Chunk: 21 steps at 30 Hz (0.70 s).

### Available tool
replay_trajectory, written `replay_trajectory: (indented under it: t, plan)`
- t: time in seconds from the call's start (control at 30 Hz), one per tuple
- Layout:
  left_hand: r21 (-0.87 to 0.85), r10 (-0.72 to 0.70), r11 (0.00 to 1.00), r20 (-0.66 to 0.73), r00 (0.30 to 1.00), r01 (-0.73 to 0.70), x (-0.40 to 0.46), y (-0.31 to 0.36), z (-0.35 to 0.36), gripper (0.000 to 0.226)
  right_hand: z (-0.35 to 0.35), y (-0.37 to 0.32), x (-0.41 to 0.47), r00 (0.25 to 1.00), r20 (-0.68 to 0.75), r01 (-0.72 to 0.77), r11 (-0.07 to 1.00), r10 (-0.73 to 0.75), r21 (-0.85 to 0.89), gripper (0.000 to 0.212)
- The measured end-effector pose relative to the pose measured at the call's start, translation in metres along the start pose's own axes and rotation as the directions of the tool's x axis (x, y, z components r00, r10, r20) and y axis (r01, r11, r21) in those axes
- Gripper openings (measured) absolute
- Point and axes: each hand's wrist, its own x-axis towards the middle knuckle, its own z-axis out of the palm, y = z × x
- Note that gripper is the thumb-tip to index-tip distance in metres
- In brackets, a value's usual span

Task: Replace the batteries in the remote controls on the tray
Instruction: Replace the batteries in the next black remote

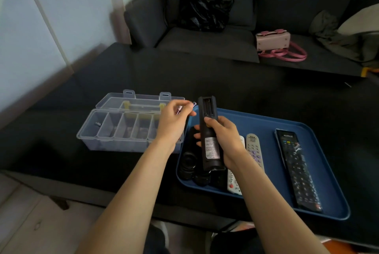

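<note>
My right hand (223, 141) grips a black remote (209, 130) back side up above the blue tray (307, 208); its battery bay at the top end stands uncovered. My left hand (174, 120) pinches batteries (179, 109), one reddish, just left of the remote's top. On the tray lie a long black remote (297, 169) at the right, a grey-white remote (254, 149), a white remote (233, 182) partly under my wrist, and dark remotes (189, 163) at the left end.
A clear plastic compartment box (114, 130) with its lid open sits left of the tray on the black table (225, 81); one small battery (98, 124) lies in its leftmost cell. Behind the table is a dark sofa with a black bag (203, 11) and a pink handbag (274, 42).
</note>
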Motion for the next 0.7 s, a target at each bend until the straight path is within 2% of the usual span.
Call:
replay_trajectory:
  t: [0.17,0.3,0.37,0.57,0.7]
  plan:
    - [0.163,0.286,0.947,-0.034,0.958,-0.277,0.002,-0.007,0.000,0.016,-0.003,0.003,0.000,0.998,-0.004,0.061,0.994,-0.061,-0.093,0.006]
    - [0.442,0.425,0.804,0.038,0.904,-0.397,0.007,-0.012,-0.001,0.011,-0.006,0.005,0.000,0.995,0.000,0.102,0.975,-0.104,-0.198,0.006]
    - [0.487,0.459,0.770,0.024,0.888,-0.412,0.007,-0.011,0.001,0.010,-0.007,0.007,-0.001,0.992,0.008,0.121,0.963,-0.123,-0.241,0.006]
    - [0.408,0.461,0.834,-0.145,0.875,-0.372,-0.002,-0.004,0.008,0.030,-0.007,0.007,-0.006,0.991,0.033,0.133,0.957,-0.128,-0.259,0.008]
    - [0.427,0.470,0.826,-0.160,0.868,-0.369,-0.003,-0.005,0.014,0.019,-0.003,0.004,-0.008,0.992,0.076,0.115,0.962,-0.099,-0.246,0.015]
